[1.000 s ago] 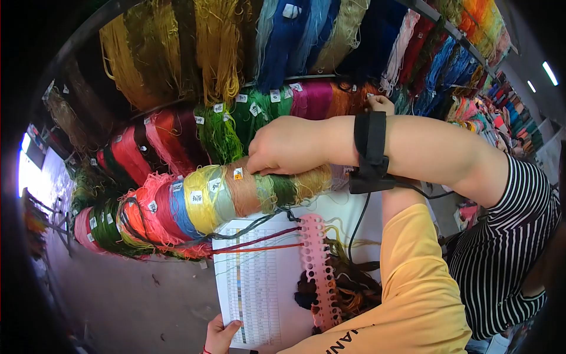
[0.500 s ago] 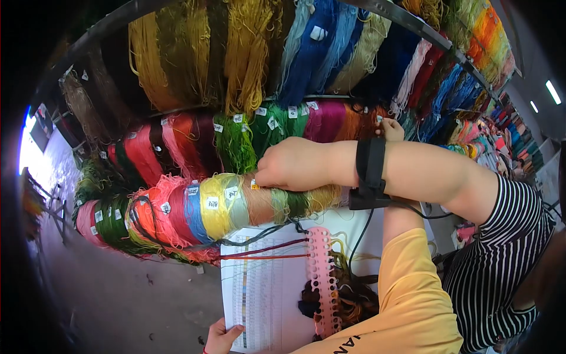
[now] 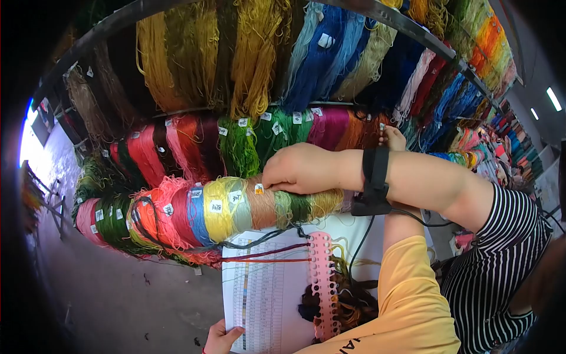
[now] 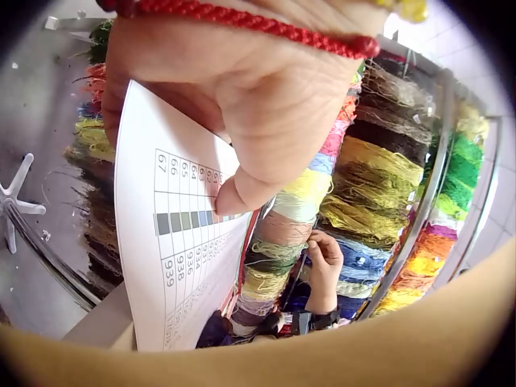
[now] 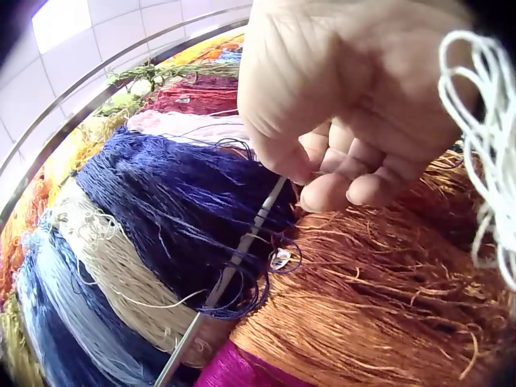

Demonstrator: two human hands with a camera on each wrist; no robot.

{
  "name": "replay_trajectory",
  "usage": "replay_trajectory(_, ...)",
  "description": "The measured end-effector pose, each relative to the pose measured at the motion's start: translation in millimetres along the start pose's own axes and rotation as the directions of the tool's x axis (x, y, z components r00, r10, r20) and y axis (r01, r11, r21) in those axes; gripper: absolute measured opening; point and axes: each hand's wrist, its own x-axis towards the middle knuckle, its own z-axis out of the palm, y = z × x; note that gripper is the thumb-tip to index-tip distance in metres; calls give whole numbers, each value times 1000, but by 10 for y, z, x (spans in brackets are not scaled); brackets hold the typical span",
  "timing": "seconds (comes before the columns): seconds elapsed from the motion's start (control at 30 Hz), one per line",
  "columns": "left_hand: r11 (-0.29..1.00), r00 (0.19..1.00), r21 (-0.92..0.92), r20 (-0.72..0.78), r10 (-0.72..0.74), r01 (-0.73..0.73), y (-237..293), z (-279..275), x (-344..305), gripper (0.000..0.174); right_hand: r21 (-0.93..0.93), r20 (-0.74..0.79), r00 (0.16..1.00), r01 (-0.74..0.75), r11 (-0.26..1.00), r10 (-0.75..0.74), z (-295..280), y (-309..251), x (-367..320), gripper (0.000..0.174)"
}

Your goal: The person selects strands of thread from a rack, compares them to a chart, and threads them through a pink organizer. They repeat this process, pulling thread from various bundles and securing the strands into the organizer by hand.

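Note:
My left hand (image 3: 221,339), with a red cord at the wrist, holds a printed chart (image 3: 253,295) by its lower edge. In the left wrist view the thumb of my left hand (image 4: 242,113) lies over the chart's (image 4: 141,242) printed rows. Beyond another person's forearm, my right hand (image 3: 393,139) is at the rust-brown skein (image 3: 354,130). Close up, the curled fingers and thumb of my right hand (image 5: 343,129) meet around a thin reddish thread, above the rust-brown skein (image 5: 363,282) and beside a navy skein (image 5: 185,201). A small label (image 5: 280,259) lies just below.
Another person's hand (image 3: 303,168), black strap at the wrist, touches a row of labelled skeins (image 3: 221,203). A pink holed strip (image 3: 321,277) with threads lies on the chart's right. Yellow-brown skeins (image 3: 177,59) hang behind; a metal rod (image 5: 234,266) crosses beside the navy skein.
The head view has shifted, so the skeins and both other hands sit lower and farther right. My left hand still holds the chart; my right hand stays by the rust-brown skein.

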Motion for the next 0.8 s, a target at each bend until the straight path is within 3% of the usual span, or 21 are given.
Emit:
replay_trajectory(0.27,1000,1000,-3,5,2,-2,8,-9,-14,29,-41,4,1000,-1,999,1,-76,-131,78,9)
replay_trajectory(0.37,1000,1000,-11,16,7,-7,-40,-33,6,29,1,30,998,-60,998,59,-124,-143,56,6)
replay_trajectory(0.57,1000,1000,-26,13,2,-2,-57,-43,6,29,97,-20,999,-37,995,39,-205,-78,-29,4)
replay_trajectory(0.8,995,1000,102,13,-1,-1,53,-43,-48,30,287,48,978,-209,935,204,-434,-243,-59,9)
